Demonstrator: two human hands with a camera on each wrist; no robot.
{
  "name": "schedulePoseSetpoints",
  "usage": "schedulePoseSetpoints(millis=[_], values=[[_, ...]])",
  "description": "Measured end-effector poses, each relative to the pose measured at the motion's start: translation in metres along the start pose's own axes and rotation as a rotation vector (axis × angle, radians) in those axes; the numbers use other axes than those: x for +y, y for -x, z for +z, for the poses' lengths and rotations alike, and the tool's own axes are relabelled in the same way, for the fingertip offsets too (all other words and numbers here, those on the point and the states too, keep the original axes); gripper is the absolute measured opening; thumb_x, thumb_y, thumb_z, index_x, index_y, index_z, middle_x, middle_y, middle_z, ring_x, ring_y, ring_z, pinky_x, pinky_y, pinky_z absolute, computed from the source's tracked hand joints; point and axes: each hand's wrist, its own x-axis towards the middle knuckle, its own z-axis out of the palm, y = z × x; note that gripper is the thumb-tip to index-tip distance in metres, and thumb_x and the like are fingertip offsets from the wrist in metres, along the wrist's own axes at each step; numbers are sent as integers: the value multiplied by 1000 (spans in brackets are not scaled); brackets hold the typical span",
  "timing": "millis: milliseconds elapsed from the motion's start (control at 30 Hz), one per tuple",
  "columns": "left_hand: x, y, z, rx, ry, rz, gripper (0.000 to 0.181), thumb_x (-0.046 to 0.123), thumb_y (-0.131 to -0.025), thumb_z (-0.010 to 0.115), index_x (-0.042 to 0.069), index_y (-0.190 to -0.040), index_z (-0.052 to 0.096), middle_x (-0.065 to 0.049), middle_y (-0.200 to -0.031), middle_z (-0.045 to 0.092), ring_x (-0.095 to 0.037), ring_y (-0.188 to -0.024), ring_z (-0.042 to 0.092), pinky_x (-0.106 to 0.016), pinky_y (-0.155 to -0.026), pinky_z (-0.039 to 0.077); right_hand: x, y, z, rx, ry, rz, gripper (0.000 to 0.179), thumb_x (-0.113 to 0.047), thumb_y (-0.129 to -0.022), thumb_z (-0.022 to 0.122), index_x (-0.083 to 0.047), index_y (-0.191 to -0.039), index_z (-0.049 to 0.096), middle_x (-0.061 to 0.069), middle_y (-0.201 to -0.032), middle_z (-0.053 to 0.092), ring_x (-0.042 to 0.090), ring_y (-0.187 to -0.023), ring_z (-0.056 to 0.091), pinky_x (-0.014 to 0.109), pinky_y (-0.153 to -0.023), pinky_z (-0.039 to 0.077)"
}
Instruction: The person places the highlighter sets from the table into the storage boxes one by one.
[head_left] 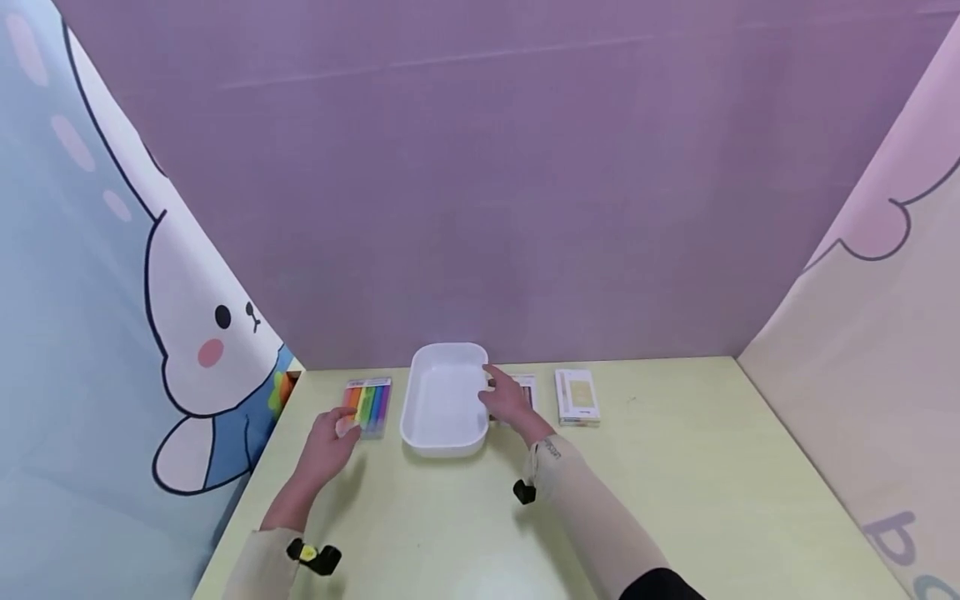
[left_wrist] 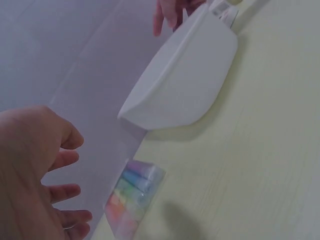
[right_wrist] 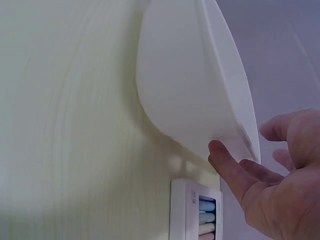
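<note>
A white plastic basin point(head_left: 446, 402) stands at the back of the table. My right hand point(head_left: 516, 406) is at its right rim, thumb and fingers spread; in the right wrist view the fingertips point(right_wrist: 220, 150) overlap the basin's outer wall. My left hand point(head_left: 328, 446) hovers over the near left part of a clear pack of rainbow-coloured markers point(head_left: 377, 404), left of the basin. In the left wrist view its fingers are apart with nothing between them. A white windowed box of pastel sticks point(right_wrist: 206, 216) lies below my right hand, partly hidden by it in the head view.
Another white box point(head_left: 579, 398) with a pale yellow front lies farther right. A purple backdrop point(head_left: 480, 208) rises behind the pale yellow table point(head_left: 675, 483). Printed cloth panels flank both sides, the left one showing a cartoon rabbit point(head_left: 202, 333).
</note>
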Motion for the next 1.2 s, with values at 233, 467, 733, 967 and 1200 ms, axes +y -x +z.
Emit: schedulePoseSetpoints(millis=[233,467,733,967,1200], values=[[-18,-23,11,30,-83,-62,52,25,-97,51,-1,-141,42,-30,-137,33,-41,-113,46,-58,-98,36,3,10,13,-4,22,20,57,-12,-91,61,-7,-145,43,22,-129,57,37,-114,56,43,-86,51],[-26,-39,18,30,-211,-108,58,33,-95,54,3,-143,39,-30,-137,33,-48,-114,45,-67,-92,33,14,11,18,-26,-51,32,60,-6,-88,58,-7,-146,42,24,-131,54,33,-102,62,31,-60,55],[-43,-51,29,-27,-295,-199,70,43,-91,58,5,-145,35,-31,-135,31,-50,-112,41,-68,-88,34,15,9,21,-18,3,49,54,-9,-90,58,-9,-144,47,18,-139,51,31,-104,62,31,-65,55],[-27,-69,30,9,-271,-262,84,58,-88,57,7,-149,29,-29,-133,32,-49,-111,38,-68,-89,34,6,-8,8,55,77,40,53,-12,-90,56,-9,-143,49,13,-138,53,28,-114,57,34,-77,52],[-24,-68,37,50,-292,-285,95,67,-84,57,5,-149,27,-31,-134,30,-50,-113,35,-69,-90,33,5,-8,10,65,63,37,52,-12,-90,56,-9,-142,50,14,-135,56,28,-112,58,34,-80,52]])
